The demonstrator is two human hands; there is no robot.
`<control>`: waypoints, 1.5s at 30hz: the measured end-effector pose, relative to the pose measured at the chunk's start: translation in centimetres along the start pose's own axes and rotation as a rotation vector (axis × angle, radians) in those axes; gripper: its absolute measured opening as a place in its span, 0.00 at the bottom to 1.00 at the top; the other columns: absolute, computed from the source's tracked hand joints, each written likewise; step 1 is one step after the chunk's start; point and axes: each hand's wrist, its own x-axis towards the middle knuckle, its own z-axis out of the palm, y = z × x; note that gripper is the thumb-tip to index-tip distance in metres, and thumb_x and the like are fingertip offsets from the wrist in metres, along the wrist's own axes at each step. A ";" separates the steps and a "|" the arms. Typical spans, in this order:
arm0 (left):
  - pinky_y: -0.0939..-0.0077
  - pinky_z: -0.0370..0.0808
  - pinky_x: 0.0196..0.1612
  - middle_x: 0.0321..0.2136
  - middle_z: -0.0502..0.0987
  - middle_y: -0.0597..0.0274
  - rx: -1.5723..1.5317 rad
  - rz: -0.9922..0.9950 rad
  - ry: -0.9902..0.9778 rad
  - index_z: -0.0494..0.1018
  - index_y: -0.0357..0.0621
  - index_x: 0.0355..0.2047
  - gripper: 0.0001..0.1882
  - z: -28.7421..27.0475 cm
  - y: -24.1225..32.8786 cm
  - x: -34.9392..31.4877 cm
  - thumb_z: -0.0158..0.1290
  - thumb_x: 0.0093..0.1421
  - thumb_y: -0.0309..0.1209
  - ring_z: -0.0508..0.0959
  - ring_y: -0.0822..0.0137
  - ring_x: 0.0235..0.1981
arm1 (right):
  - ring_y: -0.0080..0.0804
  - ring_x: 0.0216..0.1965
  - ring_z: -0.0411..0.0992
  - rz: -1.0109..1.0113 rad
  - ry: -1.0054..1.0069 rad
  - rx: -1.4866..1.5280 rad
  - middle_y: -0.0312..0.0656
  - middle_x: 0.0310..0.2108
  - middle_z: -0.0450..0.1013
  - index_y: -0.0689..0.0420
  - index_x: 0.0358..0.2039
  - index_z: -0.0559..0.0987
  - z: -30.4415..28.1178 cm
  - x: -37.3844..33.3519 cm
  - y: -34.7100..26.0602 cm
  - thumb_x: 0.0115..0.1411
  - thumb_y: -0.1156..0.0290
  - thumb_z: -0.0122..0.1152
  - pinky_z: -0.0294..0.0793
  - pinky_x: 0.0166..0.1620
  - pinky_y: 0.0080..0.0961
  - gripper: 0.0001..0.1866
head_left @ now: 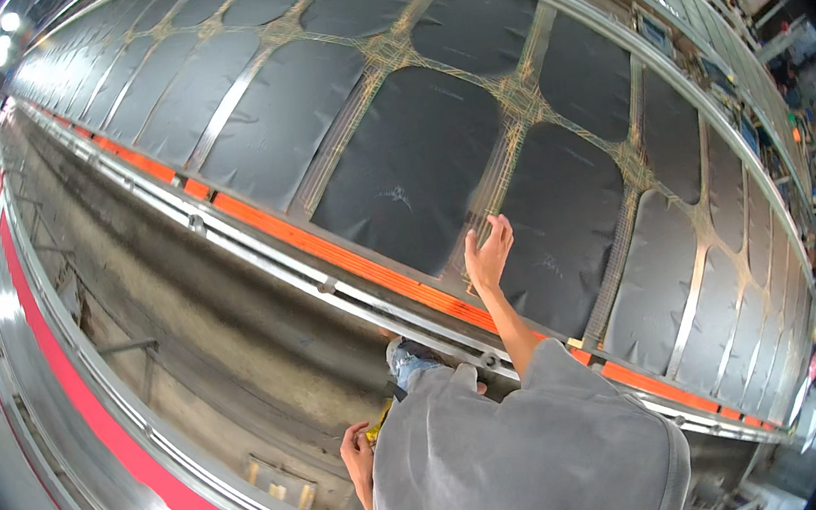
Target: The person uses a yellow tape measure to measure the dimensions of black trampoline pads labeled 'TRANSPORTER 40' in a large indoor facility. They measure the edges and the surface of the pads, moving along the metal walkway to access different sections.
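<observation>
My right hand (488, 254) is over the long table, its thumb and fingers apart and nothing in them. Below it is a brownish strip (495, 181) of criss-crossing threads between two dark panels, one on the left (408, 169) and one on the right (565, 222); I cannot tell whether the hand touches them. Low at my left side, my left hand (355, 454) has its fingers bent around a small yellow tool (379, 425). The grey shirt hides part of that tool, so its kind cannot be made out.
An orange rail (327, 248) and a metal rail (257, 252) edge the table in front of me. Across the sunken walkway (203, 309) on the left runs another metal structure with a red band (93, 402). Metal railings (679, 73) line the table's far side.
</observation>
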 end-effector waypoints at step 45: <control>0.80 0.66 0.32 0.28 0.75 0.69 0.382 -0.376 -0.437 0.76 0.41 0.43 0.09 1.7 23.3 26.2 0.46 0.72 0.28 0.70 0.78 0.27 | 0.65 0.73 0.53 0.295 -0.071 -0.352 0.62 0.70 0.58 0.62 0.66 0.66 6.7 2.3 0.7 0.61 0.51 0.63 0.50 0.71 0.61 0.40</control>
